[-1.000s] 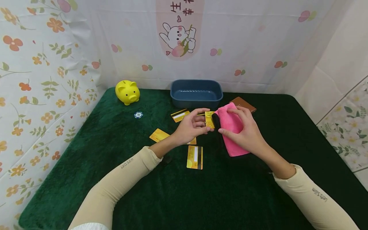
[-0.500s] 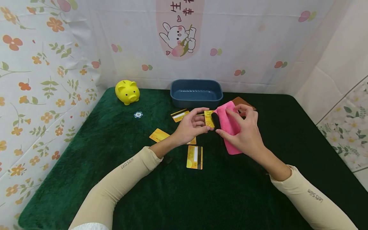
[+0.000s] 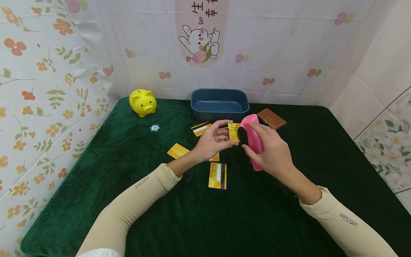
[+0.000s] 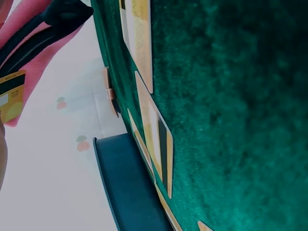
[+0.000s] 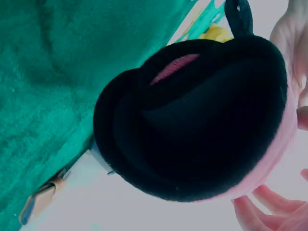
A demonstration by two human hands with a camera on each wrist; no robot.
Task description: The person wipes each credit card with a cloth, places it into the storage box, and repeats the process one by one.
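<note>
In the head view my left hand [image 3: 210, 144] pinches a yellow bank card [image 3: 233, 132] between thumb and fingers. Beside it my right hand [image 3: 273, 151] grips a soft pink pouch-like cloth [image 3: 255, 146] with black trim, thumb toward me and fingers over the far side. The card's right edge meets the black trim. From the right wrist, the pink cloth [image 5: 274, 159] shows a gaping dark inside, with fingertips [image 5: 245, 209] at its lower edge. In the left wrist view the card [image 4: 12, 96] overlaps the pink cloth [image 4: 45, 60], near a black loop.
Several yellow cards [image 3: 217, 175] lie on the green tabletop around the left forearm. A blue bin [image 3: 219, 116] stands at the back, a brown wallet [image 3: 272, 119] to its right. A yellow piggy bank [image 3: 142, 103] and a poker chip [image 3: 155, 127] are back left.
My right hand has shifted slightly left and closed further round the pink cloth, which now looks narrower and turned edge-on. More of the wallet shows. My left hand and its card have hardly moved.
</note>
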